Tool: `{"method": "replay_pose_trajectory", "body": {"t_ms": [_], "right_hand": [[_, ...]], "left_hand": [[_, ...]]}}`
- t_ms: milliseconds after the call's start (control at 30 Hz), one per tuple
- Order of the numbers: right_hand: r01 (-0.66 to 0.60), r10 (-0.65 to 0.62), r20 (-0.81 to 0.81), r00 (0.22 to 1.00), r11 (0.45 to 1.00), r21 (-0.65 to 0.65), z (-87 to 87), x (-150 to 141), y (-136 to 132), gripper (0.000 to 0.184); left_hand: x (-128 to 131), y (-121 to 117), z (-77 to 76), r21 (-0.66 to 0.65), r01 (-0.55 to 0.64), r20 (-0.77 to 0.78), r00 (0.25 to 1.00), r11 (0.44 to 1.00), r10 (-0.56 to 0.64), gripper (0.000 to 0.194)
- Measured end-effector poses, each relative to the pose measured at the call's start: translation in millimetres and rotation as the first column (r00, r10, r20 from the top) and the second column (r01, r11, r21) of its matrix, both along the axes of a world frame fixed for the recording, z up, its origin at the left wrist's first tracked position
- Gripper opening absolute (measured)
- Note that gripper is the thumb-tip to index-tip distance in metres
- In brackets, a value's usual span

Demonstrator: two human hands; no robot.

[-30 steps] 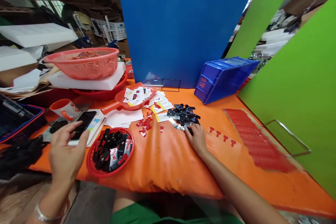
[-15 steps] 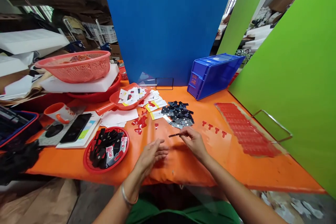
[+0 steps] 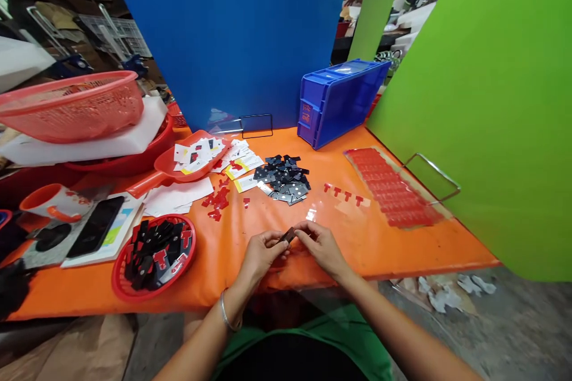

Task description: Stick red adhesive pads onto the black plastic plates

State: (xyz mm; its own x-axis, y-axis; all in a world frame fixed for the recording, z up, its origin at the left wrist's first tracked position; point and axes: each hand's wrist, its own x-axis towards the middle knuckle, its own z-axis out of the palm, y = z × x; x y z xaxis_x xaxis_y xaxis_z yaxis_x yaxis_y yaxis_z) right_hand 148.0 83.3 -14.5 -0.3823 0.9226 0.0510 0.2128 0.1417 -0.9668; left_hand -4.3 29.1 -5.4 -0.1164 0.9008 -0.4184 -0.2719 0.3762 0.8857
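Between my two hands, low over the orange table (image 3: 214, 277), is a small flat black plate (image 3: 289, 236). My left hand (image 3: 263, 255) pinches its left end, and the fingers of my right hand (image 3: 319, 245) are closed on its right end. Beyond them lies a heap of similar black plates (image 3: 286, 175). A short row of red T-shaped pieces (image 3: 348, 194) sits to the right of the heap. Loose red pieces (image 3: 217, 199) are scattered on its left. A round red basket (image 3: 117, 277) at the left holds black plates, some bearing red T shapes.
A red dustpan (image 3: 165, 166) with paper cards lies behind the loose pieces. Further left are a phone (image 3: 96, 227), a mug (image 3: 53, 202) and stacked baskets (image 3: 75, 107). A blue bin (image 3: 339, 104) stands at the back; a red sheet (image 3: 393, 187) lies right, beside the green panel (image 3: 487, 101).
My left hand, open and apart before, has closed on the black plate. My right hand has brought the plate nearer to me. The whole view has shifted and tilted.
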Motion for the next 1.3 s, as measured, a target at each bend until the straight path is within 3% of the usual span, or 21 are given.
{"method": "replay_pose_trajectory", "body": {"t_ms": [167,267,367,400,567,767,1000,1300], "right_hand": [[-0.005,-0.003,0.086,0.996,0.995,0.097,-2.9,8,10,0.017],[0.114,-0.162,0.195,0.967,0.964,0.239,-8.6,28,42,0.016],[0.331,-0.459,0.365,0.810,0.872,0.361,-15.5,53,85,0.013],[0.371,-0.506,0.385,0.772,0.850,0.374,-17.9,60,99,0.014],[0.453,-0.581,0.462,0.670,0.813,0.367,-29.6,76,138,0.013],[0.483,-0.604,0.519,0.604,0.796,0.365,-37.8,70,144,0.011],[0.467,-0.599,0.570,0.563,0.799,0.380,-40.8,66,149,0.010],[0.381,-0.608,0.535,0.587,0.790,0.480,-38.2,64,130,0.019]], "left_hand": [[6,1,-5.1,-0.037,0.040,-0.006,0.999,0.999,-0.040,0.038],[9,1,-6.9,-0.038,0.045,0.045,0.998,0.998,-0.043,0.041],[14,2,-9.1,-0.024,0.019,0.111,0.994,1.000,-0.017,0.043],[15,3,-9.9,-0.025,0.017,0.130,0.991,1.000,-0.014,0.044],[20,9,-9.7,-0.044,0.019,0.149,0.989,0.999,-0.012,0.048],[25,36,-3.2,-0.069,0.027,0.100,0.995,0.997,-0.020,0.035],[54,100,0.0,-0.013,0.019,0.078,0.997,1.000,-0.018,0.016],[96,173,-7.9,0.024,0.023,0.030,0.999,0.999,-0.024,0.012]]}}
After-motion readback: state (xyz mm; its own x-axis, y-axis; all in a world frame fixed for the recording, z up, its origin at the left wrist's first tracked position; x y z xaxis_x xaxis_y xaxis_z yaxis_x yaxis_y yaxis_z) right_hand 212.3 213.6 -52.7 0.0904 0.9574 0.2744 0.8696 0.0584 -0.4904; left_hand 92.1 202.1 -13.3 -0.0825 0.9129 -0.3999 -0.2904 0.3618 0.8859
